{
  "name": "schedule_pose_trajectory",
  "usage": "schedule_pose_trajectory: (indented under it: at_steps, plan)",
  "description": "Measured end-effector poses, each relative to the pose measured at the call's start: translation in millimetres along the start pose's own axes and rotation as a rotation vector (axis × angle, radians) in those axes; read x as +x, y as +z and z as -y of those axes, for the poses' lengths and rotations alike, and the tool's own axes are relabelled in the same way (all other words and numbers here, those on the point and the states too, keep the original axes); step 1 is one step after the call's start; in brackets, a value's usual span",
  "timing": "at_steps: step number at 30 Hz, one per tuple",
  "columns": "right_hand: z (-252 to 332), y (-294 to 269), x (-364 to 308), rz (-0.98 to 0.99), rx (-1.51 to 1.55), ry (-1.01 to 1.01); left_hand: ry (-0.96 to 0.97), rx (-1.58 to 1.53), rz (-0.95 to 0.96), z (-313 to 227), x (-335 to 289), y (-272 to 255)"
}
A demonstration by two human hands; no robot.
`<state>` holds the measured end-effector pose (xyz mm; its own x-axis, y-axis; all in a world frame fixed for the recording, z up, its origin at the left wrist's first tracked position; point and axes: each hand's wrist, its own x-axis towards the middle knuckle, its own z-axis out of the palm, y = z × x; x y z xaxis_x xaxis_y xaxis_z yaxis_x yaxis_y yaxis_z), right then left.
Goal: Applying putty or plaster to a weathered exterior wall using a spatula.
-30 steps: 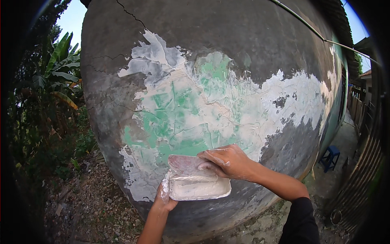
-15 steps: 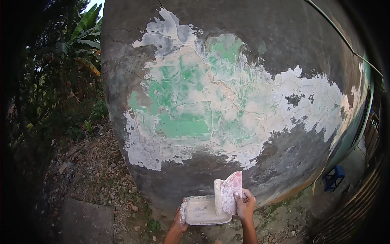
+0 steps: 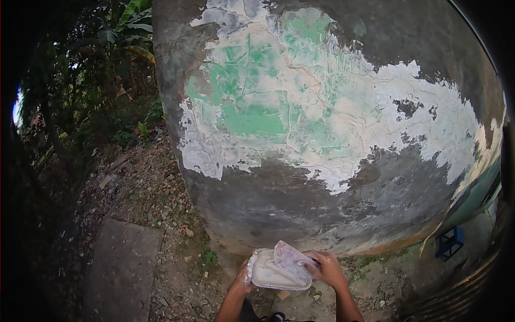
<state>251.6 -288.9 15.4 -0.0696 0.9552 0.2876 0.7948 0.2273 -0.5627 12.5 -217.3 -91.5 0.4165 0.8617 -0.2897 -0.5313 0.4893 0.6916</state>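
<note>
My left hand [image 3: 245, 275], smeared with white, grips the left side of a shallow white tray [image 3: 271, 282]. Off-white paste [image 3: 266, 270] lies in the tray. Between the fingers and thumb of my right hand [image 3: 327, 268] is a flat putty spreader [image 3: 292, 257], pale pink and coated with paste. It leans low over the tray's right part, its lower edge at the paste. Beyond both hands stands a dark grey wall [image 3: 257, 206] with a large patch of white and beige putty [image 3: 316, 139] over green paint [image 3: 255, 121].
A blue plastic stool [image 3: 449, 242] stands at the right by the wall's foot. Stony ground [image 3: 182, 236] and a concrete slab [image 3: 122, 268] lie at the left, with banana plants [image 3: 131, 21] behind. My shoe [image 3: 278, 316] shows at the lower edge.
The spreader has tipped from upright to a slant and dropped lower over the tray. My right hand has turned with it. The view has tilted down, so the wall appears higher.
</note>
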Motion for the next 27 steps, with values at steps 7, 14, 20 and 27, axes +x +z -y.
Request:
schedule_pose_trajectory:
  at_steps: [7,14,20,27]
  plan:
    - [-14,-20,18,0.399,-0.046,-0.167,-0.016,-0.028,-0.032,-2,-13,41]
    - [-4,-37,18,0.385,-0.092,-0.168,0.015,-0.061,0.011,10,-14,54]
    - [11,-63,29,0.182,-0.133,-0.168,-0.033,-0.150,0.012,8,-1,52]
    - [22,-62,29,0.336,-0.175,-0.193,0.072,-0.085,0.045,-2,-13,68]
